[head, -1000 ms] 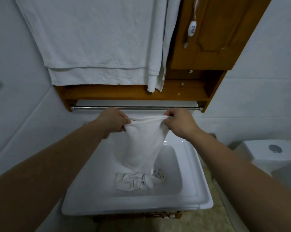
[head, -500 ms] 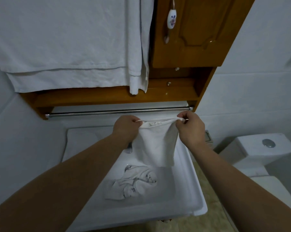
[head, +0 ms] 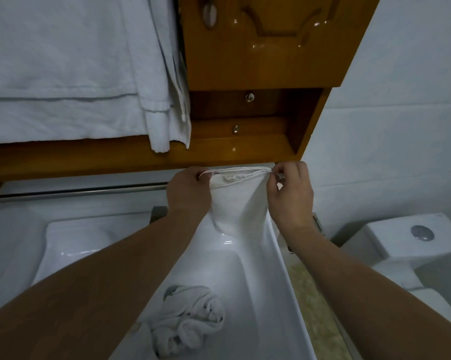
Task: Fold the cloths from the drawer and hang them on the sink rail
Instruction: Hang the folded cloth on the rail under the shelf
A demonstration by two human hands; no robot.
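A white cloth [head: 238, 203] hangs folded between my hands, its top edge stretched level just under the wooden shelf. My left hand [head: 188, 189] pinches the cloth's left top corner and my right hand [head: 289, 193] pinches the right one. The metal rail [head: 84, 191] runs along the wall to the left of my left hand; its right part is hidden behind my hands and the cloth. A heap of crumpled white cloths [head: 190, 320] lies in the white sink [head: 276, 276] below.
A wooden cabinet [head: 258, 48] with an open shelf hangs right above the rail. Large white towels [head: 63, 66] drape down at the upper left. A white toilet [head: 411, 237] stands at the right, beside the sink. White tiled walls surround.
Both hands have carried the cloth up and to the right, from over the sink basin to the rail's right end. The view has moved closer to the wall.
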